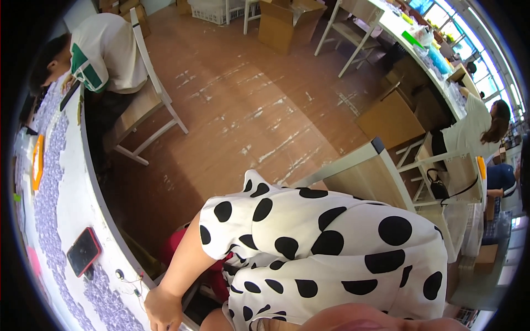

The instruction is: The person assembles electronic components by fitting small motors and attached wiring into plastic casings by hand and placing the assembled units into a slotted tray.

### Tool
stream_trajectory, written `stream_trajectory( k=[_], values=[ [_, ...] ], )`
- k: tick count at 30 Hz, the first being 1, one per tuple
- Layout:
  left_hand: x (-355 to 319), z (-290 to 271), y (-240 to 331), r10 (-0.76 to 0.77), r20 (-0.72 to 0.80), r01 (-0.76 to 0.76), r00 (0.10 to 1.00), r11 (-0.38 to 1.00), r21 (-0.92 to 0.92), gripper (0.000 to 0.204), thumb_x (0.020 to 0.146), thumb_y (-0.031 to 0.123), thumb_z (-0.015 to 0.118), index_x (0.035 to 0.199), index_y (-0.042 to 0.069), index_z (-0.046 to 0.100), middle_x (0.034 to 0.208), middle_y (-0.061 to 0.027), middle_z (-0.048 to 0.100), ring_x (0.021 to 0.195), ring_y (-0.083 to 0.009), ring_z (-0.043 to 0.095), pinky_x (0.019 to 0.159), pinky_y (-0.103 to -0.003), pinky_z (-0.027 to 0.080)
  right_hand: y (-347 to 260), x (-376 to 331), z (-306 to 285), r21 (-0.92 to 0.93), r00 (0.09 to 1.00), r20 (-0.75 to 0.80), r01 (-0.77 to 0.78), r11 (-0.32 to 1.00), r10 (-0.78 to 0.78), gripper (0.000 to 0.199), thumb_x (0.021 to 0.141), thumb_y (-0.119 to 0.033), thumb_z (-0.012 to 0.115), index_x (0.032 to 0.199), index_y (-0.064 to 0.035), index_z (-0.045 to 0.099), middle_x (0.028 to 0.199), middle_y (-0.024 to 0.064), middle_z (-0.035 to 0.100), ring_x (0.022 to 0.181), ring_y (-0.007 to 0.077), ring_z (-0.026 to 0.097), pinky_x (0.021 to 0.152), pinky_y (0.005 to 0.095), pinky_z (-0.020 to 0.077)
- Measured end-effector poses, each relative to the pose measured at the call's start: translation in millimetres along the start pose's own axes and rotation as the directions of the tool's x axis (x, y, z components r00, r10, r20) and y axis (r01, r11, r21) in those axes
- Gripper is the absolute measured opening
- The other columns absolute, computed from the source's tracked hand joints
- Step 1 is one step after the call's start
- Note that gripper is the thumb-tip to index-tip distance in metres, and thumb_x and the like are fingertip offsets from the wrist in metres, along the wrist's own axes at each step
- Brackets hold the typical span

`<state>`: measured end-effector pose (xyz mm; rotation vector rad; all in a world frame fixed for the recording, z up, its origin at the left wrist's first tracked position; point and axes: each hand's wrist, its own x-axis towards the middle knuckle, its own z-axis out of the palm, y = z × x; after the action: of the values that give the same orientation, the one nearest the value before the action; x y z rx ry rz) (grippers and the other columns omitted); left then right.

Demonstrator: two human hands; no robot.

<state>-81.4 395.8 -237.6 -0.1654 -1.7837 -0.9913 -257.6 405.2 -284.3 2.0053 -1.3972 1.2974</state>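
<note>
Resting against the near rim of the white table [74, 204], the left hand [163, 309] is seen curled, but whether anything is gripped cannot be told; the right hand is not shown. Thin wires [132, 287] are laid on the table just beside that hand, untouched. Small glossy purple pieces [47, 209] are spread in dense bands along the table's far side, none yet picked up. A flat, rounded red-cased phone [84, 251] is placed between them.

A cardboard box [287, 22] stands beyond a white chair [152, 105].
</note>
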Motion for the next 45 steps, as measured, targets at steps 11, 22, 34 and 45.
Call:
stream_trajectory(
  k=[11, 22, 34, 45],
  values=[
    [3.3, 5.0, 25.1, -0.026, -0.162, 0.039, 0.986, 0.996, 0.080, 0.046, 0.107, 0.034, 0.034, 0.131, 0.001, 0.056, 0.142, -0.0242, 0.047, 0.131, -0.0403, 0.048, 0.116, -0.064, 0.028, -11.3, 17.0, 4.3, -0.011, 0.986, -0.121, 0.111, 0.994, -0.112, 0.044, 0.099, -0.041, 0.055, 0.064, -0.0150, 0.059, 0.078, -0.0040, 0.066, 0.064, 0.0200, 0.065, 0.050, 0.0359, 0.0479],
    [-34.2, -44.4, 65.1, -0.086, 0.168, -0.071, 0.982, 0.657, 0.751, 0.056, 0.091, 0.039, 0.069, 0.135, 0.007, 0.055, 0.143, -0.0277, 0.037, 0.137, -0.0468, 0.033, 0.105, -0.067, 0.036, -11.0, 2.8, -17.5, 0.058, 0.997, -0.027, 0.069, 0.996, -0.068, 0.032, 0.099, -0.039, 0.056, 0.079, -0.0169, 0.066, 0.084, -0.0033, 0.065, 0.073, 0.0213, 0.065, 0.057, 0.0362, 0.0501],
    [-51.7, -63.2, 73.4, -0.068, 0.238, -0.203, 0.969, 0.333, 0.921, 0.060, 0.088, 0.025, 0.075, 0.141, 0.009, 0.053, 0.155, -0.0240, 0.031, 0.142, -0.0429, 0.034, 0.113, -0.055, 0.035, -23.4, 2.0, -50.3, 0.194, 0.991, 0.129, -0.067, 0.979, 0.043, 0.040, 0.092, -0.045, 0.065, 0.115, -0.0129, 0.061, 0.123, 0.0101, 0.063, 0.093, 0.0288, 0.069, 0.076, 0.0377, 0.0557],
    [-36.8, -55.0, 87.5, -0.192, 0.058, 0.052, 0.980, 0.524, 0.850, 0.059, 0.071, 0.013, 0.087, 0.126, 0.014, 0.065, 0.149, -0.0178, 0.042, 0.137, -0.0401, 0.043, 0.114, -0.050, 0.038, -130.0, -78.1, -31.0, 0.284, 0.442, 0.862, -0.013, 0.959, -0.249, 0.037, 0.088, -0.038, 0.065, 0.109, -0.0072, 0.067, 0.106, 0.0146, 0.067, 0.098, 0.0358, 0.066, 0.079, 0.0473, 0.0553]
  ],
)
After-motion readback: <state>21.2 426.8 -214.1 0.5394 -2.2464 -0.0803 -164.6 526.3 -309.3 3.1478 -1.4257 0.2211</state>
